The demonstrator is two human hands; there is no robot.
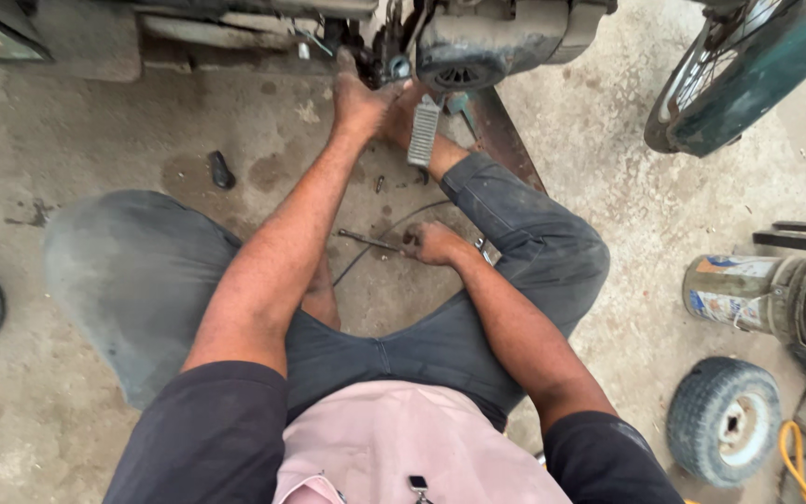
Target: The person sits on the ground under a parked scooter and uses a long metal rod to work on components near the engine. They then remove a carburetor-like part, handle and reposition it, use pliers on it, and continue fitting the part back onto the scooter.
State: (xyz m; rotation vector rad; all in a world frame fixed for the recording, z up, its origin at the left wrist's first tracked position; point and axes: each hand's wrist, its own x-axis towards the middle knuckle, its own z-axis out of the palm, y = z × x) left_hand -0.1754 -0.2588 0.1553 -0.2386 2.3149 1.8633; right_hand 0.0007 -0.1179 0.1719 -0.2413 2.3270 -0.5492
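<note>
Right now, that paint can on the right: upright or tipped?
Tipped. The paint can lies on its side on the concrete floor, its open mouth facing right. What is inside, cannot tell: the mouth is dark.
</note>
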